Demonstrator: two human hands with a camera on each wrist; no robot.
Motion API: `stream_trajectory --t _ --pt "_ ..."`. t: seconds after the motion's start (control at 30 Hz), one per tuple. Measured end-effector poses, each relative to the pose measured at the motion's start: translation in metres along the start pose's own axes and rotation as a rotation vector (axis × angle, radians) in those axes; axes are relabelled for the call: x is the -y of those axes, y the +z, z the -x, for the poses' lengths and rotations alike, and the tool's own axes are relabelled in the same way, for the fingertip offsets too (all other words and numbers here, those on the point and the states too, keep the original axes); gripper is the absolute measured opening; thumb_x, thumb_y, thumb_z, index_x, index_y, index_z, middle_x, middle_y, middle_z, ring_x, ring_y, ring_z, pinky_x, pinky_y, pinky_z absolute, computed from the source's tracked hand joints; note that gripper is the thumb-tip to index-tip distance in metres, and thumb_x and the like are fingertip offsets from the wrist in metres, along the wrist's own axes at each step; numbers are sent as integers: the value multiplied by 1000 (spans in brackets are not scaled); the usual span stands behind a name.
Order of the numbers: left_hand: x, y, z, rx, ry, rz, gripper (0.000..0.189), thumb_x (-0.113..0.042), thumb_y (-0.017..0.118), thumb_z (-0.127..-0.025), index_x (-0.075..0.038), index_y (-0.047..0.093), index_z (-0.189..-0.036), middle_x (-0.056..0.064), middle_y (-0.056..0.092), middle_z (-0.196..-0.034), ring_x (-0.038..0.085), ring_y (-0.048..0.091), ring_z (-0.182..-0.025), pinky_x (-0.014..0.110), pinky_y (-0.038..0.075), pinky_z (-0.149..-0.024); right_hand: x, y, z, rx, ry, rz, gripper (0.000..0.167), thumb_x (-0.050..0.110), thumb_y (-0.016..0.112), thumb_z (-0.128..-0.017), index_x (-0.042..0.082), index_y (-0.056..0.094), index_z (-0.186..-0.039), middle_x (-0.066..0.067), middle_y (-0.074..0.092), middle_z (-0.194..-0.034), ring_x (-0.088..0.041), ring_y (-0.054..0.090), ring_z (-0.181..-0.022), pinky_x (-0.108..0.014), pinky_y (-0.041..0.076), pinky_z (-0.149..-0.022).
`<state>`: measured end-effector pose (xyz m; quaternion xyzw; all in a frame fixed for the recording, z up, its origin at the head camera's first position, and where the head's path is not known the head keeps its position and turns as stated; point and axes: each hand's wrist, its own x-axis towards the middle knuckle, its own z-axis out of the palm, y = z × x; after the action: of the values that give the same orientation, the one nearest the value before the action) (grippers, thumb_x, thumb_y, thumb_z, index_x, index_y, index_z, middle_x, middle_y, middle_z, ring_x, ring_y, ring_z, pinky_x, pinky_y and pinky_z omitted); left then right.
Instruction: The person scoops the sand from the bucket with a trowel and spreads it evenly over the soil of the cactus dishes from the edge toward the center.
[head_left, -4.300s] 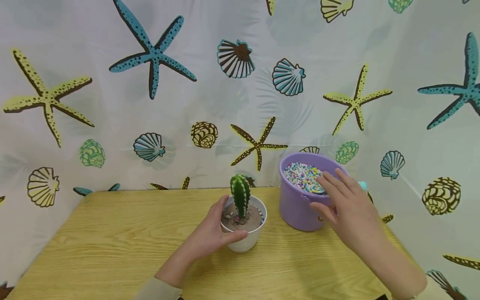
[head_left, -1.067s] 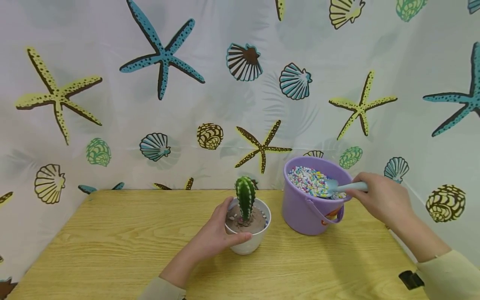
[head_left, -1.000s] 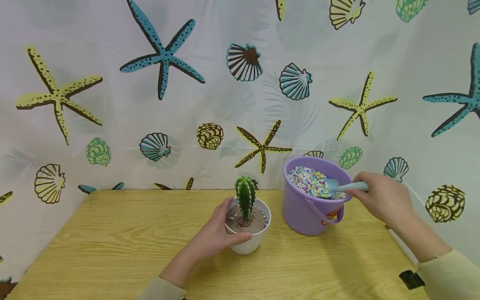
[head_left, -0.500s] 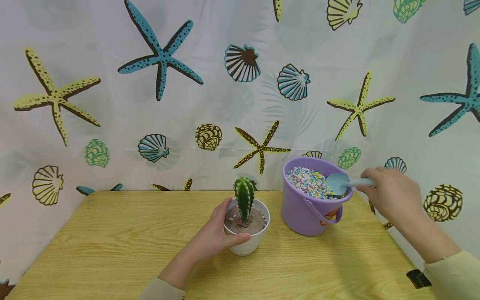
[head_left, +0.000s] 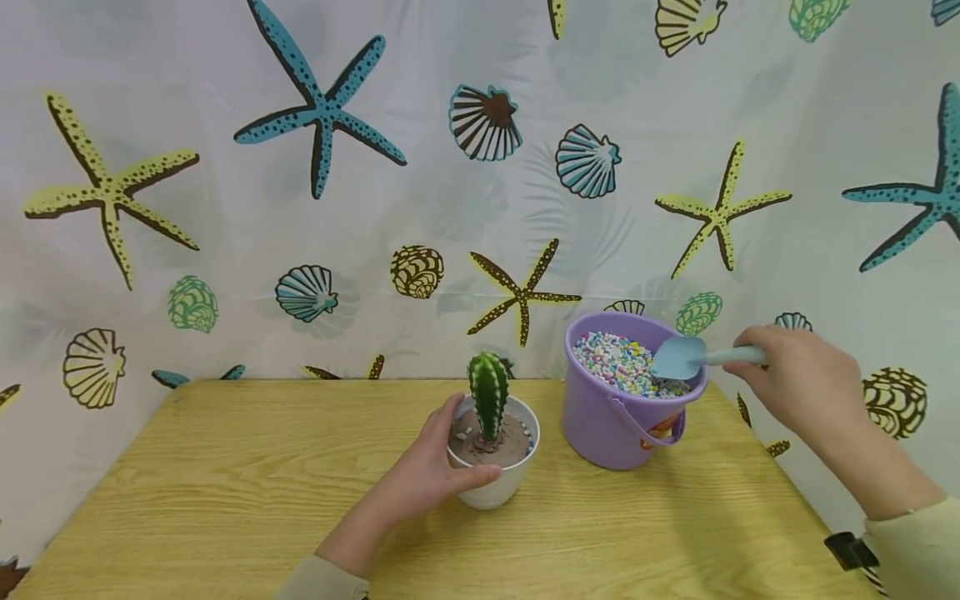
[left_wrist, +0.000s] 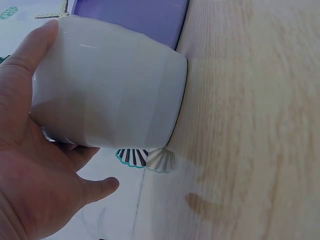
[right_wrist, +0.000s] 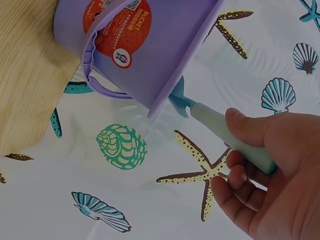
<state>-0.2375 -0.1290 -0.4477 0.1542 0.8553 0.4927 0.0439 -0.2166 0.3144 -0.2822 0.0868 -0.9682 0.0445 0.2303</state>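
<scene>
My left hand (head_left: 427, 471) grips a white flowerpot (head_left: 491, 492) by its rim, thumb in front and fingers round the far left side. A green cactus (head_left: 489, 396) stands upright in it, in brown soil with small pebbles. In the left wrist view the flowerpot (left_wrist: 110, 85) stands on the table. My right hand (head_left: 806, 379) holds a light blue toy shovel (head_left: 678, 358) by its pale handle. The shovel's blade is over the right part of a purple bucket (head_left: 600, 429), just above the small multicoloured beads (head_left: 615, 360) inside. In the right wrist view, the bucket wall mostly hides the blade.
The bucket's handle (head_left: 641, 429) hangs down its front. A wooden table (head_left: 262, 475) lies under everything. Behind it and to the right hangs a white cloth (head_left: 360, 225) printed with starfish and shells. A black strap (head_left: 851, 550) is at the right wrist.
My right hand, open over the bucket at first, took hold of the shovel by its handle. The blade has since risen from among the beads, the hand shifting up and right. My left hand stayed put.
</scene>
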Motion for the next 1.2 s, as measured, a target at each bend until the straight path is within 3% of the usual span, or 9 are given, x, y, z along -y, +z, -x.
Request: stream_trajectory --t 0.2,0.57,0.93,1.2 --pt "-2 -1 2 3 4 1 124 -57 91 -89 -18 15 -178 20 24 -178 44 35 -159 68 36 -124 -2 -4 0 111 49 -71 23 31 83 -102 10 77 -109 2 66 -78 -22 54 -68 -35 39 -52" --pt "-2 0 1 5 5 5 123 -56 92 -89 -18 16 -178 19 26 -177 43 36 -158 68 37 -123 0 -3 -1 237 100 -177 39 45 75 -106 8 76 -118 -1 57 -79 -25 51 -77 -37 38 -61" --pt "0 1 0 4 -5 0 124 -59 91 -88 -19 16 -178 18 25 -177 42 35 -160 68 36 -124 2 1 -1 243 102 -206 37 43 75 -107 8 76 -119 -2 58 -80 -25 51 -78 -37 39 -61" --pt "-1 -1 0 6 8 0 122 -59 91 -88 -20 17 -177 18 26 -177 42 35 -159 67 36 -124 5 9 -4 249 112 -232 44 47 77 -105 7 76 -125 -6 67 -90 -25 55 -78 -37 41 -62"
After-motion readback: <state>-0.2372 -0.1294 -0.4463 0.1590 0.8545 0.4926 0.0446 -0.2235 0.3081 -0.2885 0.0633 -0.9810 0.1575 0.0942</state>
